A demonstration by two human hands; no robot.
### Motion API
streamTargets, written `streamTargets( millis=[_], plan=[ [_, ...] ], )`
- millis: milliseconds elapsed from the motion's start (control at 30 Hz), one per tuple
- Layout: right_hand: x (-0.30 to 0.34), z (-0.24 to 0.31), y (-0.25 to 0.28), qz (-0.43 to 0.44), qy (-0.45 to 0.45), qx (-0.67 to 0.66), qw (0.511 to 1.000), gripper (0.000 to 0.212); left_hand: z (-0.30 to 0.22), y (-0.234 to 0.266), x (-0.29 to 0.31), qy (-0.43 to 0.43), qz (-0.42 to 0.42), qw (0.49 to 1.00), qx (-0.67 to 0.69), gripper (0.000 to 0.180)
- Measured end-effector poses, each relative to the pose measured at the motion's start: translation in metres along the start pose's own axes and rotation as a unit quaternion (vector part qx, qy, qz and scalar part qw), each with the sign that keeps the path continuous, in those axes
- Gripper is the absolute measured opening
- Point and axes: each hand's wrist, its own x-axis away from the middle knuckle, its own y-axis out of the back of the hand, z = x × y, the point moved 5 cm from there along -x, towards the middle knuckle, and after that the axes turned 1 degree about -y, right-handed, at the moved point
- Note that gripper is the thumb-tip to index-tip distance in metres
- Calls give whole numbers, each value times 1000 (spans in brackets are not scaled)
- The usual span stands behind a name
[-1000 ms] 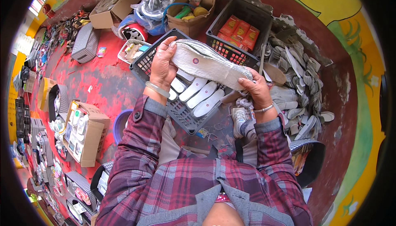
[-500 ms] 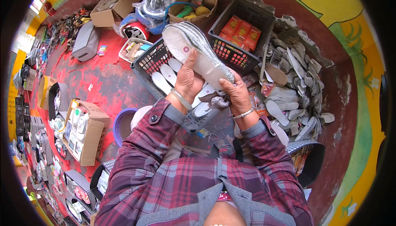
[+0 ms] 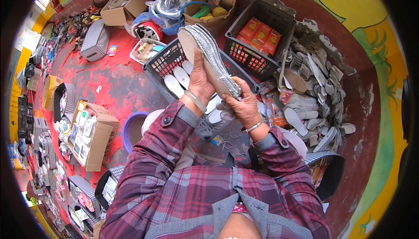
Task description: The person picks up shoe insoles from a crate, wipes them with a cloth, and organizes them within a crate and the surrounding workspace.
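Note:
A thick stack of shoe insoles (image 3: 210, 55), pale on top with grey fuzzy edges, is held up in front of me, tilted with its toe end away. My left hand (image 3: 199, 82) closes round its left side, thumb lying along the face. Around the near heel end, my right hand (image 3: 243, 106) is closed, its thumb pressing on the stack. Below them stands a dark plastic crate (image 3: 158, 68) with several white insoles (image 3: 178, 79) in it. Part of the crate is hidden by my hands.
Right of the crate lies a big heap of grey insoles (image 3: 321, 86). A second black crate (image 3: 257, 62) holds orange boxes (image 3: 261, 36). Left are a purple basin (image 3: 126, 130) and a cardboard box (image 3: 102, 140) of small goods. At the back sit bagged items (image 3: 170, 5) and a carton (image 3: 131, 10).
The insole stack has turned more on edge, showing more of its layered side and less of its pale face. My right hand has shifted slightly down at the heel end.

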Motion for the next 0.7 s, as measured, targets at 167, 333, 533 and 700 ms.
streamTargets(
  millis=[167, 333, 533, 700],
  plan=[
    [-3, 33, 3, 66, 45, 211, 974, 55, -4, 2, -6, 3, 2, 999, -43, 76],
    [-8, 77, 32, 22, 139, 207, 968, 21, -3, -11, 0, 37, 64, 993, -89, 76],
    [8, 89, 11, 24, 250, 438, 863, 15, 16, -15, 4, 93, 106, 986, -93, 67],
    [14, 91, 4, -4, 338, 521, 784, 11, 19, -15, 4, 85, 99, 986, -107, 61]
  ],
)
